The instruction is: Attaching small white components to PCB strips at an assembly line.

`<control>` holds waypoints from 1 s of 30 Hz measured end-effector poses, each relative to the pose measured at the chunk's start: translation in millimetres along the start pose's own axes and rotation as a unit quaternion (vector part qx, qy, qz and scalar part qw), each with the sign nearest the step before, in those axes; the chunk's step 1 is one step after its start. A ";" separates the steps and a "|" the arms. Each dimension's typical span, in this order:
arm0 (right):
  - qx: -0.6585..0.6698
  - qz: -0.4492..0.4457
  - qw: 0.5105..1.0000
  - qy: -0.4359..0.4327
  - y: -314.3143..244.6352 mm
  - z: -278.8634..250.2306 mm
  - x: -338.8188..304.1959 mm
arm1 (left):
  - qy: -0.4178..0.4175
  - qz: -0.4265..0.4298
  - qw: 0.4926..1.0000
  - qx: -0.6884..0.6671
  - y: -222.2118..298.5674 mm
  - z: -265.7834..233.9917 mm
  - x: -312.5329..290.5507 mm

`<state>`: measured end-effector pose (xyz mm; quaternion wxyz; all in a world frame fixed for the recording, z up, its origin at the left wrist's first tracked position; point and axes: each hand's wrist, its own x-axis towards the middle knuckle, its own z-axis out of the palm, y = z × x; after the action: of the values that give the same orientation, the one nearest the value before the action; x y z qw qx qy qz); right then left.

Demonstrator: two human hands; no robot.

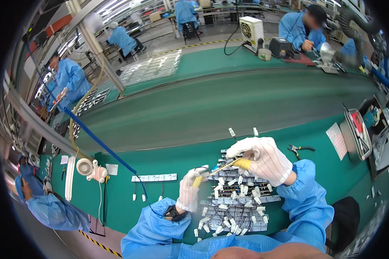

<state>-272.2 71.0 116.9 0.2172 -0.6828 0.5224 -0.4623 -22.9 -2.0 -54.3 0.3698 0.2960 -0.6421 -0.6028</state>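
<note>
Both my hands wear white gloves with yellow finger covers and are raised over a pile of circuit-board strips (242,200) with dark wires and white connectors. My right hand (266,159) is closed on a thin, straight, yellowish stick (222,168) that slants down toward my left hand. The fingers of my left hand (190,185) are pinched close to the stick's lower end. What they grip is too small to make out, though a short dark piece shows at the fingertips. To their left lies a white board strip (154,177) with connectors hanging from its wires.
A blue coiled cord (100,139) runs down toward my black left wrist band (173,213). Pliers (299,150) lie beyond my right hand, near a metal tray (356,136). A small fan (90,168) sits left. Past the conveyor (203,108), a co-worker (302,30) works.
</note>
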 end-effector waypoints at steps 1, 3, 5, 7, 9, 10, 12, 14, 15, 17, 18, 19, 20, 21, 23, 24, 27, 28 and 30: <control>-0.007 -0.009 1.000 -0.005 0.6 -1.1 -0.2 | -0.009 -0.004 1.000 0.002 4.6 2.0 0.0; -0.011 0.006 1.000 -0.012 7.8 -2.3 -2.1 | 0.012 -0.030 0.999 -0.001 20.9 10.4 4.8; 0.020 -0.045 0.999 0.004 13.8 1.4 -4.1 | 0.011 -0.024 1.000 0.013 23.5 13.0 3.2; 0.023 -0.039 0.999 -0.001 10.6 -1.8 -3.3 | -0.007 0.030 0.995 0.097 21.2 11.0 3.0; 0.052 -0.057 0.997 -0.003 15.8 -0.9 -4.2 | -0.015 0.043 0.991 0.122 29.7 14.6 4.5; 0.043 -0.083 0.996 -0.004 18.4 -1.1 -4.5 | -0.010 0.014 0.995 0.101 31.2 15.0 5.1; 0.028 -0.089 0.996 -0.004 17.9 0.2 -3.0 | 0.021 -0.008 0.999 0.024 25.5 16.4 3.7; 0.020 -0.088 0.996 -0.016 16.3 0.6 -2.8 | 0.009 -0.015 0.999 0.034 34.1 14.1 2.8; 0.022 -0.089 0.996 -0.019 16.4 0.9 -3.8 | 0.000 -0.019 0.999 0.043 38.5 13.9 1.6; 0.012 -0.101 0.995 -0.005 18.3 1.8 -4.7 | 0.019 0.007 1.000 0.004 31.9 17.7 3.6; 0.011 -0.104 0.995 -0.008 18.3 1.8 -5.4 | 0.022 0.011 0.998 0.053 30.5 17.9 5.7; 0.007 -0.106 0.994 0.000 18.1 1.5 -6.6 | 0.025 0.014 0.994 0.103 30.0 18.3 6.7; 0.002 -0.108 0.994 0.008 17.7 1.5 -6.8 | 0.037 0.002 0.996 0.082 31.5 20.9 6.1; 0.001 -0.108 0.994 0.006 18.1 3.0 -6.9 | 0.038 0.003 0.996 0.081 30.7 19.0 4.8; -0.018 -0.123 0.992 0.006 18.3 5.6 -7.0 | 0.008 0.036 0.992 0.123 27.6 13.9 3.5; -0.020 -0.124 0.992 0.005 17.4 6.0 -7.7 | 0.016 0.014 0.998 0.066 24.7 14.7 4.0; -0.027 -0.128 0.991 -0.008 13.1 7.7 -8.4 | 0.023 -0.009 0.998 0.057 28.1 15.8 4.1; -0.036 -0.127 0.991 -0.009 11.7 6.6 -9.3 | -0.004 0.070 0.982 0.173 18.4 11.0 5.2; -0.042 -0.133 0.990 -0.017 7.2 6.4 -9.6 | 0.009 0.058 0.988 0.145 4.1 4.5 5.3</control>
<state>-270.7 76.0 104.3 0.1336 -0.7623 0.4420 -0.4536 -29.3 -3.4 -49.5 0.3628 0.3142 -0.7357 -0.4779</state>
